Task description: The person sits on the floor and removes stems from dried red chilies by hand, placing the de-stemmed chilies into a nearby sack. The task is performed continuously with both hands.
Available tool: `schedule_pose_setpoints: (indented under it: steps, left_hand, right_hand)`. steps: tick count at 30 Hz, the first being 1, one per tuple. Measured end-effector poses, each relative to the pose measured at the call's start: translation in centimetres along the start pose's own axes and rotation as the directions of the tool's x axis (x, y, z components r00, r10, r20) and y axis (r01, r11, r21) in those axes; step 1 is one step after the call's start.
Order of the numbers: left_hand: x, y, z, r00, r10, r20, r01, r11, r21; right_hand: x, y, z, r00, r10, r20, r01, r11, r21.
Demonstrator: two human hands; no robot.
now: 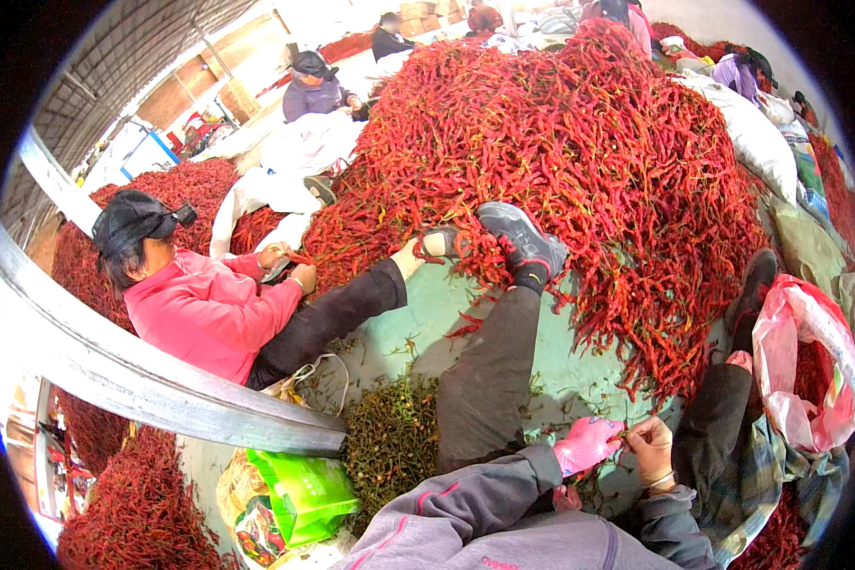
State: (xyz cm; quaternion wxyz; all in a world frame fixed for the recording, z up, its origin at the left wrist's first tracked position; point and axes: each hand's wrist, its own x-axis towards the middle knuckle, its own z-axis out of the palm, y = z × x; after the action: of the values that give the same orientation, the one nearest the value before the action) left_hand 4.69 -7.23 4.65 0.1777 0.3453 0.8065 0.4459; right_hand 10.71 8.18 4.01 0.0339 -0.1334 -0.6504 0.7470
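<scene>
My left hand (588,445), in a pink glove, is closed around dried red chili peppers, mostly hidden by the fingers. Bare fingertips of my right hand (650,447) pinch at the stem end beside it, and the two hands almost touch. Below them, chili stems and a few peppers show between my legs. Beyond my feet rises a large heap of red chili peppers (541,135). A heap of greenish-brown stems (392,434) lies left of my left leg.
A metal post (164,392) cuts across the left side. A person in a red jacket (206,306) sits left, hands at the chilies. A green bag (306,495) stands by the stems; an open pink-and-white sack (776,385) holding chilies is at right. Other people sit around the heap.
</scene>
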Motion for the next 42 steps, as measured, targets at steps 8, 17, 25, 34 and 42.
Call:
schedule_pose_setpoints:
  steps: [8,17,25,34,42]
  left_hand:
    - [0.6,-5.2,2.2,0.981,-0.07,-0.18,-0.003,0.926,-0.377]
    - [2.6,-1.5,0.4,0.949,-0.316,0.019,0.225,0.629,-0.744]
    - [1.9,-2.2,0.4,0.928,-0.372,-0.021,0.241,0.641,-0.729]
    - [3.2,-1.7,0.5,0.952,-0.274,0.138,0.278,0.579,-0.767]
    - [2.1,-1.9,0.5,0.942,-0.18,0.282,0.323,0.706,-0.63]
  right_hand:
    - [-0.1,-3.6,-1.2,0.98,-0.078,0.183,0.048,0.986,0.162]
    - [-0.3,0.8,-1.6,0.966,-0.057,0.253,0.168,0.879,-0.446]
    - [-1.3,1.7,-1.1,0.98,0.016,0.2,0.073,0.899,-0.432]
    - [5.1,-7.3,-17.1,0.968,-0.224,-0.112,0.17,0.916,-0.365]
    - [2.3,0.4,-0.3,0.989,0.011,0.148,-0.027,0.994,0.108]
